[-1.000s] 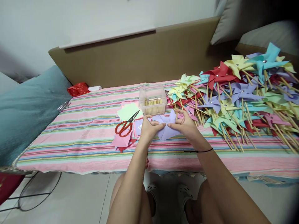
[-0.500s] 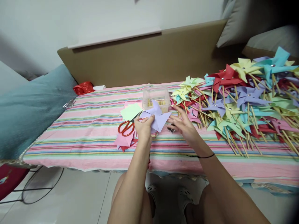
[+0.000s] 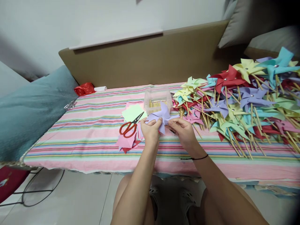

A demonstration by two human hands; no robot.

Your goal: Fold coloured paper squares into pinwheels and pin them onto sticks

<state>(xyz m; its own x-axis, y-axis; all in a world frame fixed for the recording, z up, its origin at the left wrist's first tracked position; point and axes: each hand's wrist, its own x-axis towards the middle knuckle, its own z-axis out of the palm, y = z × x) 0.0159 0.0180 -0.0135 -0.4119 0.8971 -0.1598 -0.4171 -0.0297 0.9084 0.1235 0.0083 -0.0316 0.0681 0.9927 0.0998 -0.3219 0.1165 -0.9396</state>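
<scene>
Hands [image 3: 167, 131] pinch (seemingly) lilac pinwheel [image 3: 161, 116].

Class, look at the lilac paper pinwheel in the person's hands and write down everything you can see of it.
The lilac paper pinwheel is thin coloured paper folded into pointed vanes. It is held just above the striped cloth, in front of the clear box of sticks. The left hand pinches its lower left part; the right hand touches its right side near the centre. No stick shows on it, and whether a pin sits at the centre cannot be told.
</scene>
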